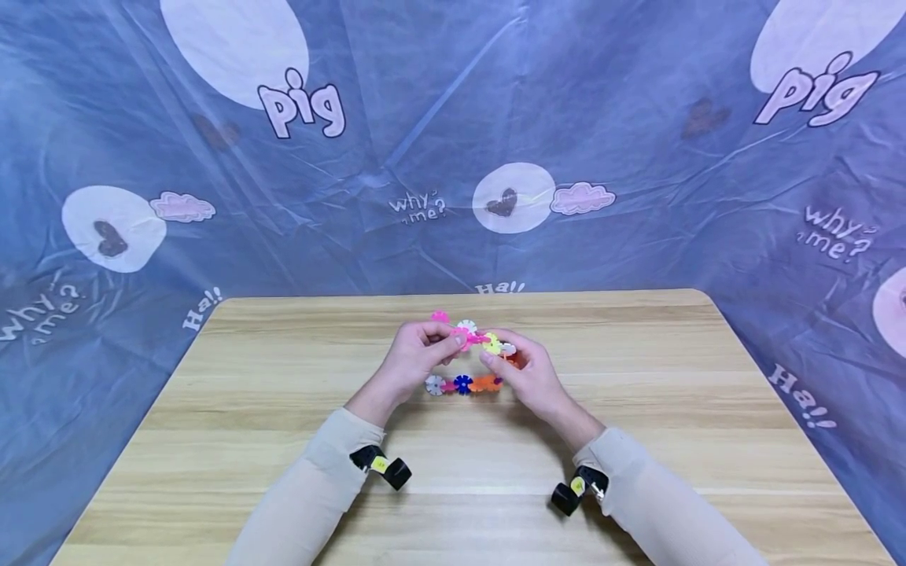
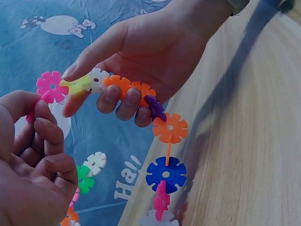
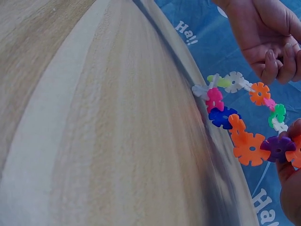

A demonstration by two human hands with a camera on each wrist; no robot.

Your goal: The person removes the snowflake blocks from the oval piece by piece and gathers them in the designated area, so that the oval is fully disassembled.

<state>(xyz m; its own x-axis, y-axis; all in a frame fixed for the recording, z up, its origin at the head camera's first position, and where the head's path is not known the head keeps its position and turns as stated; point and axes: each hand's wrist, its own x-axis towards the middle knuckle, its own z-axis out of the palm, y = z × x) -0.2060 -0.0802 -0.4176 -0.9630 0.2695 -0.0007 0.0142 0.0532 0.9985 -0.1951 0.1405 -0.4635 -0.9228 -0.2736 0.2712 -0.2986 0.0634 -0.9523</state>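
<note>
- Pinching the pink piece [image 2: 33,112] near the chain's far run: left hand [image 1: 409,358], thumb and forefinger together on it, at the chain's 9 o'clock. Likely just a fingertip grip so the thin slotted edges stay reachable.
- Right hand [image 1: 529,371] at 3 o'clock, clamped on the chain: fingers curled round the orange pieces [image 2: 120,84], thumb up by the yellow piece [image 2: 79,85]. Probably steadies that stretch, stops it twisting.
- Between hands: upright pink disc [image 2: 52,87], edge meeting the yellow one. Hands close together, presumably for control at this joint.
- Chain of flower discs, over the desk's far half, toward 12 o'clock from its middle. White disc [image 1: 467,325] at chain's 12, blue disc [image 1: 463,384] at 6, seemingly hanging loose from the grip. Can't tell if loop is fully joined, or if the near run touches wood.
- Farther out: wrist cameras strapped over both sleeves, at 7 and 5; desk [image 1: 226,409] below; printed cloth [image 1: 425,102] behind, at 12.
</note>
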